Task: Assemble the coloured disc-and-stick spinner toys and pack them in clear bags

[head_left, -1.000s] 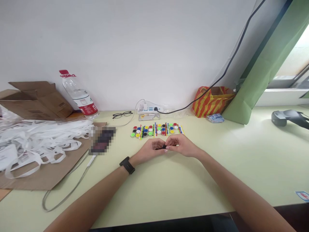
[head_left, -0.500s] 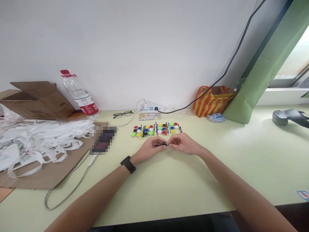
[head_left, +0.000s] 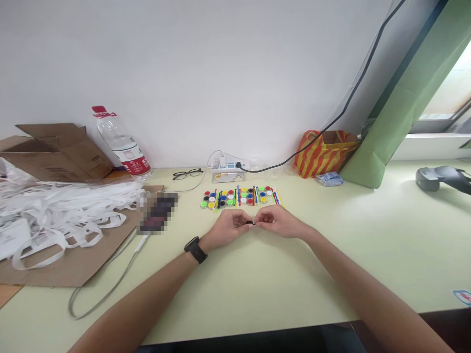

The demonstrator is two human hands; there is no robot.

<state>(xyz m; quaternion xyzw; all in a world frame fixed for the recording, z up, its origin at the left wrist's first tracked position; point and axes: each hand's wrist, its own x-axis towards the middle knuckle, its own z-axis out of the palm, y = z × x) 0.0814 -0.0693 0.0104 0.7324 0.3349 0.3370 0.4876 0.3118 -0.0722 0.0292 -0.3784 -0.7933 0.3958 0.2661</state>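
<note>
My left hand [head_left: 228, 229] and my right hand [head_left: 276, 221] meet over the middle of the table, fingertips almost touching. Both pinch a small black piece [head_left: 249, 222], mostly covered by the fingers, so its exact kind does not show. Just beyond the hands lie several small round discs [head_left: 243, 200] in red, blue, yellow, green, white and black, set in rows. Between the groups of discs are bundles of thin coloured plastic strips [head_left: 238, 195]. A black watch [head_left: 196, 249] is on my left wrist.
Left: cardboard box [head_left: 55, 152], tilted water bottle [head_left: 127, 152], white straps [head_left: 73, 211] on flat cardboard, a pixelated dark object [head_left: 158, 213] with a cable. Behind: eyeglasses [head_left: 187, 173], a power strip [head_left: 228, 164]. Right: striped bag [head_left: 312, 154], small blue packet [head_left: 329, 179], black device [head_left: 441, 179].
The fingertips have come slightly closer together, and less of the black piece shows between them. The discs and strips lie as before.
</note>
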